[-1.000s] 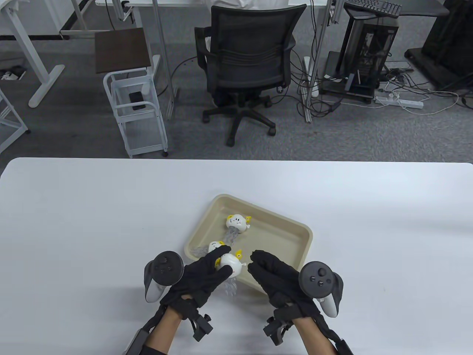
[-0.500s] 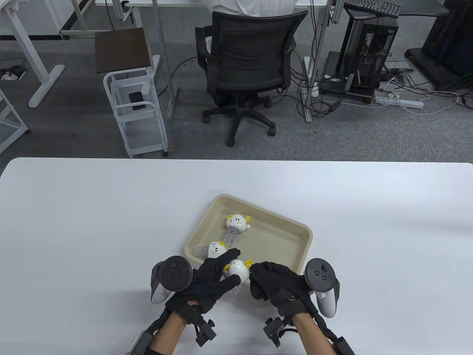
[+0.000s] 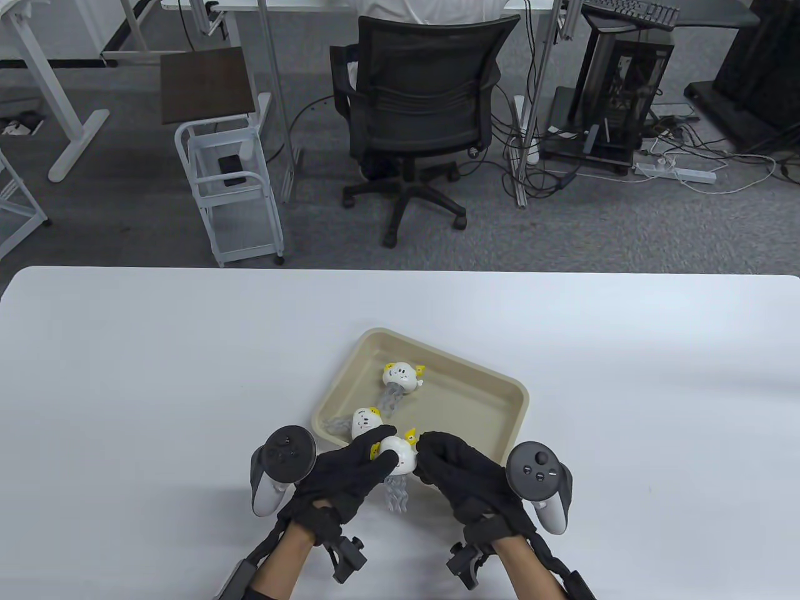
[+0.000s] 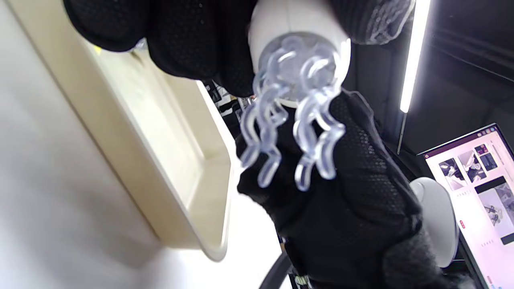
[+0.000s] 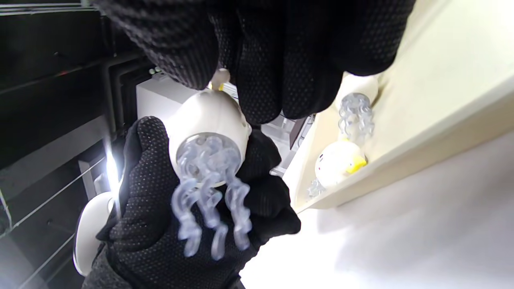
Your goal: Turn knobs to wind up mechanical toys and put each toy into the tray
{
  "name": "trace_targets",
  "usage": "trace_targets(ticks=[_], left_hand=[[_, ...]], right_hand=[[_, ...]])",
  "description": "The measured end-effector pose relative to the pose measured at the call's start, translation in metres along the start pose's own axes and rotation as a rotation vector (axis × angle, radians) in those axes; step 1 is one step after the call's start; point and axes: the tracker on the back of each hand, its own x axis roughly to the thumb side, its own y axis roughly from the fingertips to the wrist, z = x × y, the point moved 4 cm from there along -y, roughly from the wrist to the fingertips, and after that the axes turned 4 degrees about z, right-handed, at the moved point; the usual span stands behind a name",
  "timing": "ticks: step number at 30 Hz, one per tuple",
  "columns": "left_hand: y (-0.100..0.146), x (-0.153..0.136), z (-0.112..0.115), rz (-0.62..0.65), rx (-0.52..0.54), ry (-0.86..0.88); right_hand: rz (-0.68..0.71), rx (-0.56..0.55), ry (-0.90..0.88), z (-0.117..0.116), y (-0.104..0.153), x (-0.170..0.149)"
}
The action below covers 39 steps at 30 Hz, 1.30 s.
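Note:
My left hand [image 3: 382,449] grips a white jellyfish toy [image 3: 400,458] just above the tray's near edge, its clear tentacles [image 3: 396,492] hanging toward me. Fingers of my right hand [image 3: 426,451] curl against the toy's right side. In the right wrist view those fingers [image 5: 261,68] pinch the small white knob [image 5: 220,75] on top of the toy [image 5: 209,120]. The beige tray [image 3: 465,406] holds two more jellyfish toys, one near its middle [image 3: 400,374] and one at its near left corner [image 3: 365,422]. The left wrist view shows the held toy [image 4: 297,76] from below.
The white table [image 3: 156,387] runs wide on both sides of the tray. Beyond its far edge stand an office chair [image 3: 419,106], a white wire cart [image 3: 228,187] and a computer tower [image 3: 625,81]. A lit monitor [image 4: 478,180] appears in the left wrist view.
My right hand moved in from beside the toy and its fingers curled onto the knob. The left hand turned the toy, so its tentacles now hang toward me.

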Motion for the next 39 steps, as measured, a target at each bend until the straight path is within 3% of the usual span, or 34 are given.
trace_targets(ticks=[5,8,19,25,34,39], left_hand=[[-0.001,-0.005,0.002,-0.003,-0.02,0.116],[-0.002,-0.002,0.001,0.024,-0.021,0.078],[-0.002,0.017,0.009,0.122,-0.038,-0.099],[-0.001,0.004,0.003,0.031,0.006,-0.041],[-0.001,-0.017,0.001,-0.089,-0.028,0.183],[-0.001,-0.017,0.002,-0.119,-0.032,0.179]], right_hand=[[0.039,0.019,0.029,0.001,-0.001,0.004],[0.028,0.005,0.051,0.002,0.0,0.002],[-0.264,-0.046,-0.354,-0.003,0.006,-0.029],[-0.099,-0.039,-0.075,0.0,0.003,-0.012],[0.057,0.01,0.115,-0.002,0.001,0.006],[0.071,0.002,0.156,0.0,0.001,0.008]])
